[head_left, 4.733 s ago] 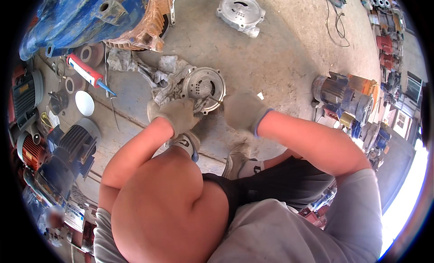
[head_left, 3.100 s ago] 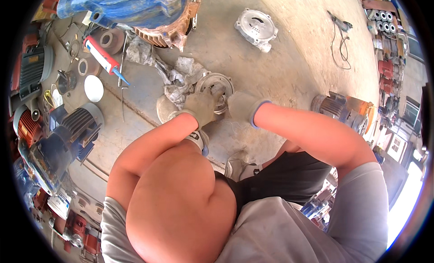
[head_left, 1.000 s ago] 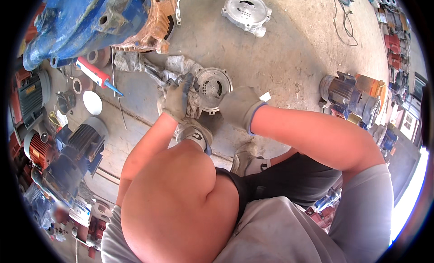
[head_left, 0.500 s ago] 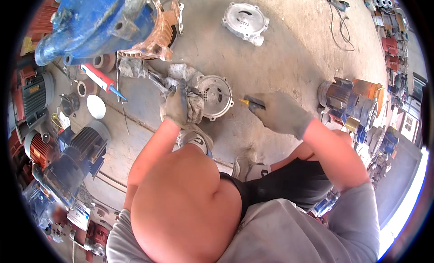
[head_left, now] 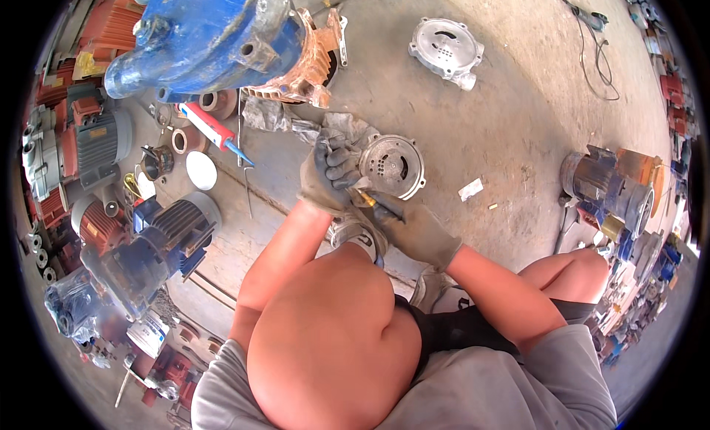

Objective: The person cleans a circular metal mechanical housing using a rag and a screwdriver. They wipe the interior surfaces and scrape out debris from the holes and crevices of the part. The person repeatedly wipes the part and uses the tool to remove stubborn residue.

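Observation:
A round silver motor end cover (head_left: 394, 164) lies on the concrete floor in front of my knees. My left hand (head_left: 325, 175), in a grey work glove, grips the cover's left rim. My right hand (head_left: 413, 229), also gloved, is closed on a small tool with a yellow handle (head_left: 367, 198), whose tip points at the cover's lower left edge. A grey rag (head_left: 347, 124) lies just behind the cover.
A large blue motor (head_left: 214, 42) with copper windings sits behind. A second silver end cover (head_left: 446, 49) lies far ahead. A red-handled tool (head_left: 208, 127), a white disc (head_left: 201, 170), rings and several motors crowd the left. More motors (head_left: 610, 182) stand right.
My right hand has swung left from the open floor and brought the yellow-handled tool up against the cover's near edge. My left hand stays on the cover's rim.

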The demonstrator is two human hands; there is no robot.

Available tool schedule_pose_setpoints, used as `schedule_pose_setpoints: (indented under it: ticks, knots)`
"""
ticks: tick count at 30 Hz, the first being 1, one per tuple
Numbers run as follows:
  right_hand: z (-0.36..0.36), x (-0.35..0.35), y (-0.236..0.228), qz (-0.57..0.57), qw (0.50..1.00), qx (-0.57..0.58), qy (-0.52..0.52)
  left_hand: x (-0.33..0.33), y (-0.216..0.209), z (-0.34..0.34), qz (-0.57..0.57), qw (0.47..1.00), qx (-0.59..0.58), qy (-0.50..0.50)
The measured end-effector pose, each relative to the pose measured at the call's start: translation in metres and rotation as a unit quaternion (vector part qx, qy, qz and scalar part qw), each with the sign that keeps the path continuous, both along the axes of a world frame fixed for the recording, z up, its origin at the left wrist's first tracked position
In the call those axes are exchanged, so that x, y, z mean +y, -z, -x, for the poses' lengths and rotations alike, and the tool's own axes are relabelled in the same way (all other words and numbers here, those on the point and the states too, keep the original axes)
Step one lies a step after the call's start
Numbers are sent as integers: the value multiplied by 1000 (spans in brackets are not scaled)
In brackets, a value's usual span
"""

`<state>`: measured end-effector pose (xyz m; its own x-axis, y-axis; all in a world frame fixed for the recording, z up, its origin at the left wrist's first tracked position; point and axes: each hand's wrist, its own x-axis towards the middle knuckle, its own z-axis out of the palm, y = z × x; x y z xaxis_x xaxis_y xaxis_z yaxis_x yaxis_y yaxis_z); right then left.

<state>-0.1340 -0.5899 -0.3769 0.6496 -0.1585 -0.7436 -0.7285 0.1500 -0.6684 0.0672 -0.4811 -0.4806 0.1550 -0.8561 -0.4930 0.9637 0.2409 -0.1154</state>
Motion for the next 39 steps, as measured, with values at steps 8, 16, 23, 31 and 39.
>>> schedule_pose_setpoints:
  ticks: [8, 16, 23, 31, 39]
  knots:
    - [25, -10, -29, 163, 980, 13, -113, -5, 14, 10, -419, 482, -760, 115]
    - [32, -27, -25, 47, 998, -12, -32, 6, -19, 32, -239, 391, -881, 118]
    - [78, -78, -3, 66, 989, 97, 94, 32, 32, -2, -403, 394, -805, 184]
    - [69, -92, 28, 185, 967, 114, -135, 42, 30, -27, -314, 214, -909, 170]
    - [-24, -94, 34, 279, 868, 41, -409, 35, 22, -30, -313, 153, -875, 337]
